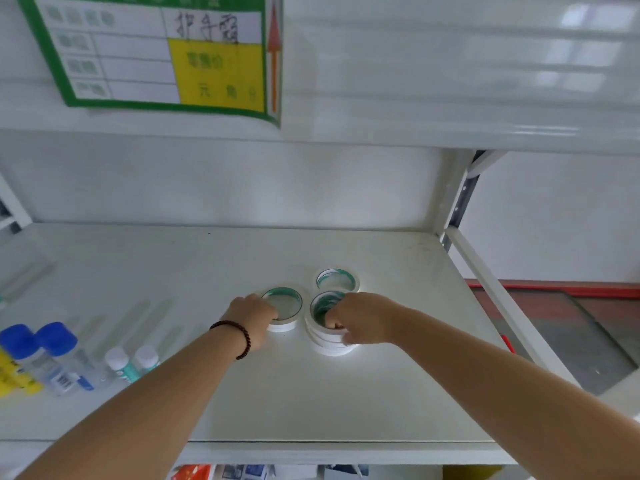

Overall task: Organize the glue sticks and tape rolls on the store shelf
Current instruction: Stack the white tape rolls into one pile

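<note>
Our two bare forearms reach up from the bottom of the frame onto a white metal shelf [311, 393]. A dark beaded bracelet [239, 336] circles our left wrist.

At centre frame our left hand [254, 318] grasps the near left edge of a white tape roll [284, 308] lying flat; its inner core is green. Just to its right, our right hand [360, 318] holds a short stack of rolls [329, 342], fingers hooked down into the green core and thumb on the outer wall. A third roll [337, 280] lies flat just behind the stack, touching or nearly touching it.

At lower left, glue sticks lie on their sides: two with blue caps [40, 339], one showing a barcode label, and two smaller ones with white caps [133, 360] and teal print too blurred to read. Something yellow [14, 379] lies at the left edge beside them.

At upper left a green-bordered price tag [162, 53] hangs from the shelf above, with a yellow panel, a red arrow and handwritten characters we cannot read clearly.
</note>
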